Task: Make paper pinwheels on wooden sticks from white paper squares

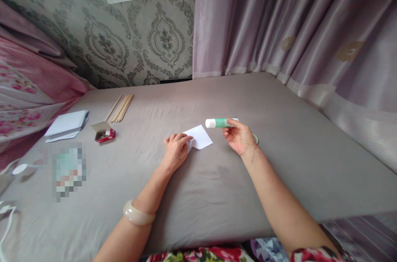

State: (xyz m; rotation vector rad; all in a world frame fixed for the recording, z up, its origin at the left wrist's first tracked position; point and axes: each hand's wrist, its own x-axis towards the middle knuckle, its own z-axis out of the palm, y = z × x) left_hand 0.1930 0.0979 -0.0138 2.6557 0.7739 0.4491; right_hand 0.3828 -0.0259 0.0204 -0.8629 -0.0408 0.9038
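Note:
My left hand [177, 146] rests on a small piece of folded white paper [202, 138], with its fingers curled over the left part and hiding it. Held level above the cloth, a green glue stick [221, 123] with a white end lies in my right hand [238, 136]. That white end points left, just over the paper's upper right corner, and does not seem to touch it. Behind my right wrist shows part of a light green curved object [255, 139], mostly hidden.
A grey cloth [211, 196] covers the surface. At the left are a stack of white paper [66, 125], several wooden sticks [123, 108], an open red box [104, 134], a blurred-out item [69, 171] and a white cable [8, 225]. Curtains [235, 18] hang at the back right.

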